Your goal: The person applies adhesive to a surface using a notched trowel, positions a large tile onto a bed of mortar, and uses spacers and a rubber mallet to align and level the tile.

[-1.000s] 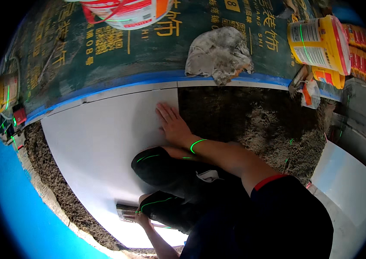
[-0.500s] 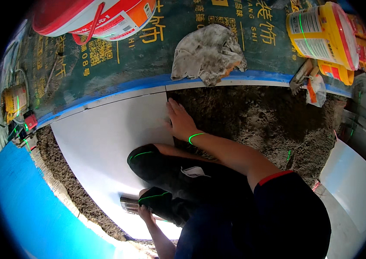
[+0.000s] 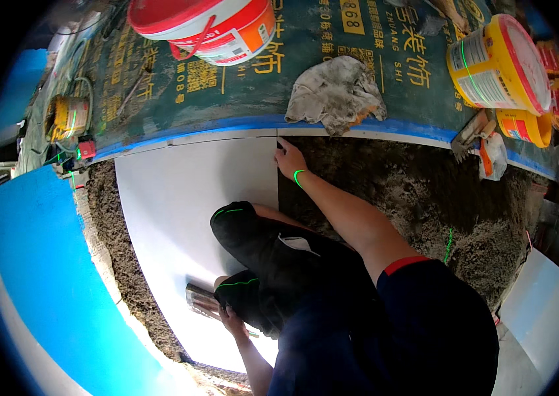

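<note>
Right hand [image 3: 291,160], empty with forefinger extended, is resting at the far right corner of the white tile [image 3: 180,204], lying leftward with long axis running near-to-far; left hand [image 3: 232,321] is gripping a rectangular trowel [image 3: 200,299].

The tile [image 3: 177,208] is a large, smooth white slab, lying flat on the dark, rough bed [image 3: 385,178]. Its far edge runs along the bed's far edge, and a strip of bed shows beyond its left edge. The trowel [image 3: 201,298], with a greyish rectangular blade, is over the tile toward the near-left corner; whether they touch is unclear.
</note>
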Available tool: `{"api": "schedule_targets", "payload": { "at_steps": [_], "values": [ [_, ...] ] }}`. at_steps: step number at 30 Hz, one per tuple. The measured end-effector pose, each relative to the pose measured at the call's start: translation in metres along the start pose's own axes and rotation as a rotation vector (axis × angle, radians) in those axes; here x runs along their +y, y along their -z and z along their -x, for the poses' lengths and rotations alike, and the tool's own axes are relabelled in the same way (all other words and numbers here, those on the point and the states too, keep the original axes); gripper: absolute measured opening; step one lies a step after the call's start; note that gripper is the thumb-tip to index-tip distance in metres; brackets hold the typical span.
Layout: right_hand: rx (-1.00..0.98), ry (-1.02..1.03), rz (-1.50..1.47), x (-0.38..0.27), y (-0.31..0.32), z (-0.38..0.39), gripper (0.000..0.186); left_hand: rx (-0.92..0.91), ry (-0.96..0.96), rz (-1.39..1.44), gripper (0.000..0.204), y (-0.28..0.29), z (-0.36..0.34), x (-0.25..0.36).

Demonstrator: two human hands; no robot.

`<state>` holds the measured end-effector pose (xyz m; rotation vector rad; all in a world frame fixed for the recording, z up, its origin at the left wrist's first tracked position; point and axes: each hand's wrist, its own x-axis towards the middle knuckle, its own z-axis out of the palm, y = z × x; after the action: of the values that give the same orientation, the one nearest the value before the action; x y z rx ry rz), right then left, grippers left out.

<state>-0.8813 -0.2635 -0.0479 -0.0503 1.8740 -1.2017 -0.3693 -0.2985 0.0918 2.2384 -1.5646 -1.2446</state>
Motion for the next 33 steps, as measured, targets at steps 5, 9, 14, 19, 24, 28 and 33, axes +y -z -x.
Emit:
{"api": "schedule_targets", "payload": {
  "at_steps": [5,9,14,19,24,28,33],
  "values": [
    [-0.035,0.069,-0.035,0.018,0.02,-0.005,0.05,0.011,-0.186,-0.057,0.051,-0.014,0.002,-0.02],
    [0.19,0.319,0.236,0.021,0.025,0.034,0.039,0.153,-0.607,-0.229,0.069,-0.001,-0.023,-0.03],
    [0.169,0.105,0.239,0.022,0.083,0.111,0.017,0.41,-0.855,-0.411,0.083,0.015,-0.06,-0.05],
    [0.308,-0.08,0.178,0.071,0.205,0.164,0.016,0.398,-0.534,-0.73,0.069,-0.024,-0.067,-0.044],
    [0.69,0.094,0.388,0.126,0.317,0.174,0.029,0.226,-0.258,-0.742,0.067,-0.034,-0.056,0.01],
    [1.084,0.017,0.418,0.12,0.396,0.179,0.034,0.167,-0.222,-0.702,0.067,-0.018,-0.072,0.059],
    [1.122,-0.341,1.093,0.154,0.59,0.234,0.039,0.051,-0.85,-0.511,0.065,-0.095,-0.071,0.168]
  ]
}}
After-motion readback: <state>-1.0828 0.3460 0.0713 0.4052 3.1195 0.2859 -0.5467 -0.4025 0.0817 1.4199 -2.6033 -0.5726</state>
